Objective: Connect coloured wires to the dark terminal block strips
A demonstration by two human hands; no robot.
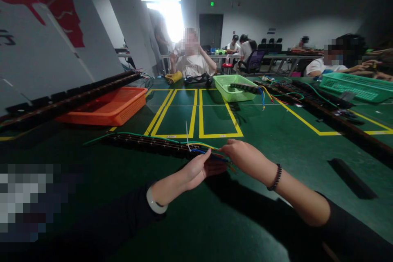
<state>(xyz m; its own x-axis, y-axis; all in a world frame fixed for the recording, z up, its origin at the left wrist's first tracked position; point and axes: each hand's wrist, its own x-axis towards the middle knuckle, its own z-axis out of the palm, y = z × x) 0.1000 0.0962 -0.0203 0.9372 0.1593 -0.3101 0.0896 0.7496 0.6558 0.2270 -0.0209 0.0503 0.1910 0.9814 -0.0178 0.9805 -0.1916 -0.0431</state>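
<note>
Holding my two hands close to each other over the table, I have the loose wires between them, at the near right end of a long black strip that lies to the left. My left hand has its thumb over the wires and its fingers stretched out beneath, though I can't tell how firmly it grips; my right hand comes in from the other side with its fingertips closed on the wires. Green, yellow and blue strands show here, and a green one runs along the strip and past its far end. A thin white tie stands up from the strip, just left of my left hand. Beyond lie yellow lines on the green surface. An orange basket sits to the left, under a long black rail. Farther off, a light green basket carries a black segmented piece with wire ends hanging over its edge. To my right, a short black bar lies alone, and a person in a white shirt sits across from me.
</note>
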